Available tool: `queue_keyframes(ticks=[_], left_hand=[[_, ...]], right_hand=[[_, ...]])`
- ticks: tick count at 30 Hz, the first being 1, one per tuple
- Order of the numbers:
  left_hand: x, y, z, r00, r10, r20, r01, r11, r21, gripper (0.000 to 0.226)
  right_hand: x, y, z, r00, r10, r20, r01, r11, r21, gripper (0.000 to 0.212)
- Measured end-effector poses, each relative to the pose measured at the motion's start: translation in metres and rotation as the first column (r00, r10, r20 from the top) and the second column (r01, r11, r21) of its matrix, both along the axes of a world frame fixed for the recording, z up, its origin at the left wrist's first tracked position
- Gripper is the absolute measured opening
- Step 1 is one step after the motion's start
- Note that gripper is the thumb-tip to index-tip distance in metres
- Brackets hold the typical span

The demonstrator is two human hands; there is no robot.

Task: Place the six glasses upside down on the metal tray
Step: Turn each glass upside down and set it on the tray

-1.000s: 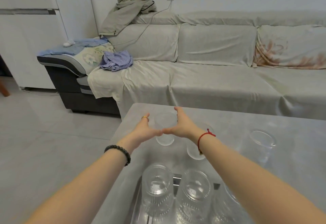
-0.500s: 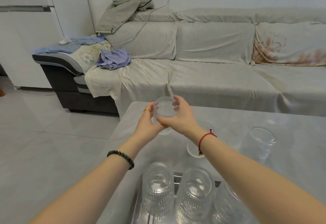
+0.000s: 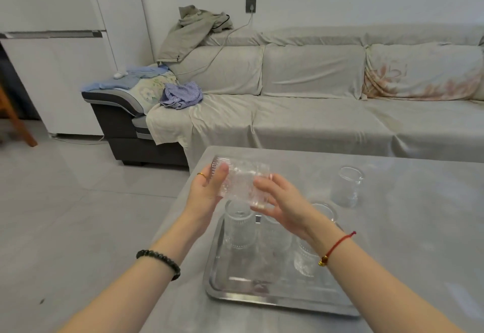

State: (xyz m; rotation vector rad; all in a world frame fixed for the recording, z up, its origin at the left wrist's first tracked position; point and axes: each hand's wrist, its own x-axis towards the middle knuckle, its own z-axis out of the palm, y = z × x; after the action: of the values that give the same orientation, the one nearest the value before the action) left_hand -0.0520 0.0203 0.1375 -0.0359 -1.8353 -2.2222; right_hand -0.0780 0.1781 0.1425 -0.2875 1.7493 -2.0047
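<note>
I hold a clear ribbed glass on its side in the air, above the far end of the metal tray. My left hand grips its left end and my right hand cups its right end. Three glasses stand upside down in a row along the tray's far side: the left glass, a middle glass partly behind my right hand, and the right glass. One glass stands upright on the grey table at the right. Another glass sits just behind my right wrist.
The grey table has its left edge close to the tray. A long sofa covered in pale cloth runs behind the table. Tiled floor lies to the left.
Both hands lifted the glass off the table, brought it nearer over the tray and tipped it onto its side. The view has tilted down, showing the whole tray.
</note>
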Motion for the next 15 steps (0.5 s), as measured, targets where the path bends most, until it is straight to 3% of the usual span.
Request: queue_keyframes(ticks=[3,6,9,12,15], left_hand=[[0.021,-0.005,-0.006,0.998,0.031,0.049,-0.024,0.991,-0.128,0.064],[0.036,-0.003,-0.019,0.997,0.046,0.062,-0.028,0.966,-0.257,0.070],[0.045,0.006,-0.038,0.998,0.022,0.055,-0.001,0.932,-0.362,0.070],[0.051,0.014,-0.062,0.995,-0.028,0.096,0.067,0.898,-0.435,0.077],[0.055,0.017,-0.085,0.989,0.071,0.129,-0.010,0.908,-0.419,0.085]], right_hand=[[0.022,0.016,-0.015,0.986,0.134,-0.102,-0.102,0.958,0.267,0.049],[0.038,0.017,-0.033,0.965,0.175,-0.197,-0.089,0.920,0.382,0.055],[0.049,0.009,-0.055,0.920,0.179,-0.348,0.037,0.846,0.533,0.056],[0.057,0.001,-0.079,0.906,0.144,-0.397,0.115,0.820,0.560,0.047],[0.061,-0.005,-0.102,0.909,0.048,-0.414,0.199,0.824,0.531,0.045]])
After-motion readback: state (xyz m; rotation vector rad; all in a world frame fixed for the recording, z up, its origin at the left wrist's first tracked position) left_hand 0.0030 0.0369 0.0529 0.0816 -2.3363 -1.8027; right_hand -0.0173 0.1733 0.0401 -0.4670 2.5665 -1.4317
